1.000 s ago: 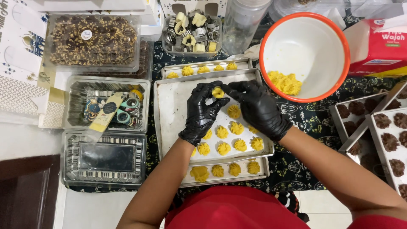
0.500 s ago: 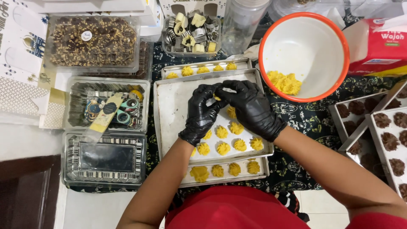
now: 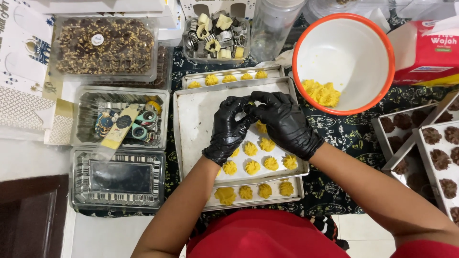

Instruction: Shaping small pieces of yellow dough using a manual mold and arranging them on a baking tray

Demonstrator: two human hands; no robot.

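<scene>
yellow dough piece point(image 3: 249, 103) pinched by both gloved hands, left hand point(image 3: 228, 130), right hand point(image 3: 285, 123), over the half-filled baking tray point(image 3: 198, 119); more dough waits in the bowl point(image 3: 343, 45) beside the tray.

Centre: baking tray point(image 3: 196, 119) stacked on a second tray point(image 3: 248, 205), piped cookies point(image 3: 252, 167) in rows at its near right. Both hands meet above it, left hand point(image 3: 229, 126) touching right hand point(image 3: 284, 122) at the fingers (a small piece between them, hard to tell). Right of tray: bowl point(image 3: 382, 62) holding dough point(image 3: 322, 93). Behind: tub of cutters point(image 3: 217, 36). Left: three lidded boxes point(image 3: 117, 177), one behind another. Far right: trays of cookies point(image 3: 430, 153).
</scene>
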